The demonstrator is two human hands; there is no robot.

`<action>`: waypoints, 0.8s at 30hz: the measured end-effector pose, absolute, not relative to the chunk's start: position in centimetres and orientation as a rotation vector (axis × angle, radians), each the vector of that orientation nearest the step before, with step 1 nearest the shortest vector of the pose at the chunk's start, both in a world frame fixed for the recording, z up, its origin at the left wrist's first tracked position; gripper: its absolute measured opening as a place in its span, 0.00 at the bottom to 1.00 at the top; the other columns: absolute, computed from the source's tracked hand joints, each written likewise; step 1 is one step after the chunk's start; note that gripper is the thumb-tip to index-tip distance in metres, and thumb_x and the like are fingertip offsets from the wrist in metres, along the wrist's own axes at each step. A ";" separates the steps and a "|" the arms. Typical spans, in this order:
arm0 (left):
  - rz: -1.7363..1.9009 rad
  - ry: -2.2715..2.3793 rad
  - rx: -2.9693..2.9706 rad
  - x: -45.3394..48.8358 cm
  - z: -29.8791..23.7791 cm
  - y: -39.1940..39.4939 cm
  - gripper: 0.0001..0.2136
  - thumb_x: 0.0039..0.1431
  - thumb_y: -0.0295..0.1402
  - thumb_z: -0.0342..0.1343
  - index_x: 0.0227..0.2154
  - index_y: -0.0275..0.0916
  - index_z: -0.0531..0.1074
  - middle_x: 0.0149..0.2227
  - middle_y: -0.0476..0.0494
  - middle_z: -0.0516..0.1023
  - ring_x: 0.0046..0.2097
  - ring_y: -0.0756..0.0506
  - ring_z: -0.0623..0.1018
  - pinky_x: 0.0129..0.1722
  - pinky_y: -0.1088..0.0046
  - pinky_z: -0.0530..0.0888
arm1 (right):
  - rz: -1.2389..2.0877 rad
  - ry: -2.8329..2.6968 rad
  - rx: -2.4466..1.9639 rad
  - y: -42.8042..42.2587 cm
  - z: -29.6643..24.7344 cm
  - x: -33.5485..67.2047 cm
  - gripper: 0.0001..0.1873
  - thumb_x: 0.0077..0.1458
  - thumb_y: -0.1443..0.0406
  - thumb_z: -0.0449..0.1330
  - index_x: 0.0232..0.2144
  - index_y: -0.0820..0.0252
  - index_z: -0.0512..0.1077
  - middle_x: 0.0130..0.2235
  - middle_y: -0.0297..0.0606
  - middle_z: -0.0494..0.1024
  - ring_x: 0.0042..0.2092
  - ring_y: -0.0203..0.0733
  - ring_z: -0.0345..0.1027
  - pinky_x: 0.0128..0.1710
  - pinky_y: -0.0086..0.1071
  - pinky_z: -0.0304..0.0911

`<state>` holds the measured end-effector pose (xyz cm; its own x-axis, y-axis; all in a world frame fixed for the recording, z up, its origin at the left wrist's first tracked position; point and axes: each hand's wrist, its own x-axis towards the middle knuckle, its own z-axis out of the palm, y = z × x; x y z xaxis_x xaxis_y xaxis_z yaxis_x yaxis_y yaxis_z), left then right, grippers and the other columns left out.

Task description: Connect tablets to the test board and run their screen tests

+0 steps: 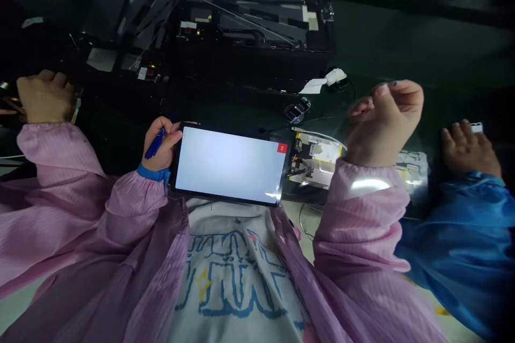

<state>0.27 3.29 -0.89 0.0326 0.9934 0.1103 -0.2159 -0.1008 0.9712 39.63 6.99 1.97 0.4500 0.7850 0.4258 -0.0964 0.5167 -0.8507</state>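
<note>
My left hand [160,144] is closed on the left edge of a tablet [229,163] with a lit, almost blank white screen and a small red box at its upper right. A slim blue object [154,144], its kind unclear, is tucked against the fingers of that same hand. A blue band [153,172] circles the wrist. To the right of the tablet, my right hand [382,120] is raised with the fingers curled and the thumb against the index finger; whether anything small is pinched there I cannot make out. Below and left of it lies an opened device assembly [316,155], partly covered by my forearm.
Dark panels with cables and tape [261,16] lie across the back. A black clip-like part [298,110] and crumpled white tape [335,76] sit beyond the tablet. A co-worker's hand [48,97] is at the left; another's hand [471,147], blue-sleeved, is at the right.
</note>
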 end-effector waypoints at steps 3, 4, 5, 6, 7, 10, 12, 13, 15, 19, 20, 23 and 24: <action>1.344 0.979 1.135 0.3 -0.8 3.3 0.19 0.50 0.35 0.66 0.26 0.42 0.57 0.31 0.48 0.78 0.38 0.41 0.78 0.31 0.64 0.72 | 0.613 -0.926 -0.852 7.6 2.1 39.5 0.09 0.53 0.77 0.53 0.33 0.62 0.60 0.28 0.24 0.67 0.21 0.20 0.61 0.23 0.18 0.56; 1.345 0.982 1.132 0.3 -0.8 3.3 0.19 0.49 0.36 0.67 0.26 0.41 0.57 0.31 0.47 0.78 0.37 0.41 0.78 0.30 0.65 0.71 | 0.617 -0.931 -0.839 7.6 2.0 39.5 0.08 0.53 0.77 0.51 0.33 0.62 0.60 0.29 0.24 0.67 0.22 0.19 0.62 0.23 0.18 0.56; 1.349 0.986 1.131 0.4 -0.8 3.2 0.19 0.49 0.36 0.67 0.26 0.41 0.57 0.30 0.47 0.78 0.37 0.41 0.78 0.29 0.66 0.70 | 0.628 -0.936 -0.828 7.5 1.9 39.6 0.08 0.54 0.77 0.49 0.33 0.62 0.60 0.29 0.25 0.67 0.22 0.19 0.62 0.24 0.18 0.56; 1.359 0.989 1.129 0.4 -0.8 3.2 0.19 0.48 0.36 0.67 0.26 0.41 0.58 0.30 0.47 0.78 0.36 0.42 0.78 0.29 0.67 0.70 | 0.638 -0.933 -0.822 7.3 1.7 39.8 0.08 0.55 0.77 0.48 0.33 0.62 0.60 0.29 0.25 0.68 0.23 0.18 0.63 0.25 0.18 0.56; 1.369 0.993 1.126 0.5 -0.8 3.2 0.20 0.48 0.37 0.68 0.26 0.41 0.58 0.29 0.47 0.78 0.36 0.42 0.79 0.30 0.67 0.71 | 0.651 -0.920 -0.822 7.1 1.5 39.9 0.08 0.55 0.77 0.48 0.33 0.61 0.60 0.29 0.24 0.68 0.23 0.18 0.63 0.26 0.18 0.56; 1.379 0.996 1.115 0.6 -0.8 3.1 0.20 0.48 0.37 0.67 0.25 0.41 0.57 0.30 0.46 0.78 0.37 0.42 0.79 0.31 0.68 0.72 | 0.673 -0.847 -0.846 5.7 1.2 39.6 0.10 0.51 0.77 0.55 0.31 0.60 0.61 0.27 0.24 0.68 0.23 0.21 0.63 0.25 0.19 0.58; 1.369 0.996 1.115 0.6 -0.9 3.1 0.19 0.49 0.37 0.66 0.25 0.41 0.57 0.32 0.45 0.79 0.38 0.41 0.80 0.31 0.68 0.72 | 0.655 -0.845 -0.847 4.3 1.3 38.7 0.11 0.48 0.76 0.60 0.31 0.59 0.63 0.26 0.25 0.69 0.23 0.24 0.63 0.24 0.21 0.60; 1.364 0.994 1.118 0.5 -0.9 3.1 0.19 0.49 0.36 0.66 0.25 0.41 0.57 0.33 0.45 0.80 0.38 0.41 0.80 0.30 0.68 0.72 | 0.648 -0.866 -0.854 3.4 1.5 38.0 0.12 0.47 0.75 0.61 0.31 0.59 0.64 0.26 0.26 0.69 0.24 0.26 0.64 0.24 0.22 0.61; 1.366 0.990 1.122 0.4 -1.1 3.1 0.19 0.49 0.36 0.66 0.25 0.41 0.57 0.33 0.46 0.80 0.38 0.41 0.80 0.31 0.68 0.72 | 0.635 -0.937 -0.886 1.7 1.9 36.6 0.13 0.45 0.73 0.64 0.31 0.58 0.65 0.27 0.27 0.70 0.25 0.28 0.64 0.24 0.25 0.63; 1.360 0.994 1.141 0.2 -1.3 3.2 0.20 0.47 0.37 0.68 0.25 0.41 0.57 0.33 0.46 0.80 0.37 0.41 0.80 0.35 0.66 0.74 | 0.648 -1.085 -0.953 -1.5 3.0 33.8 0.09 0.49 0.69 0.64 0.32 0.55 0.67 0.28 0.27 0.69 0.27 0.29 0.65 0.29 0.29 0.64; 1.352 0.998 1.147 0.1 -1.4 3.2 0.21 0.46 0.37 0.68 0.25 0.41 0.57 0.33 0.46 0.80 0.37 0.41 0.80 0.36 0.65 0.74 | 0.650 -1.108 -0.948 -2.2 3.2 33.3 0.08 0.50 0.68 0.63 0.33 0.54 0.68 0.28 0.27 0.68 0.28 0.29 0.65 0.30 0.29 0.64; 1.325 0.990 1.148 0.0 -1.5 3.2 0.22 0.44 0.36 0.70 0.25 0.41 0.57 0.35 0.46 0.80 0.39 0.41 0.80 0.37 0.64 0.74 | 0.706 -1.160 -0.932 -3.8 3.7 32.3 0.08 0.51 0.69 0.63 0.34 0.54 0.70 0.29 0.28 0.69 0.29 0.32 0.67 0.30 0.31 0.65; 1.321 0.984 1.144 -0.1 -1.5 3.2 0.22 0.44 0.36 0.70 0.25 0.41 0.57 0.35 0.45 0.80 0.40 0.40 0.80 0.37 0.64 0.74 | 0.752 -1.178 -0.935 -4.2 3.8 32.0 0.09 0.50 0.71 0.63 0.34 0.53 0.70 0.29 0.28 0.70 0.29 0.33 0.68 0.30 0.32 0.66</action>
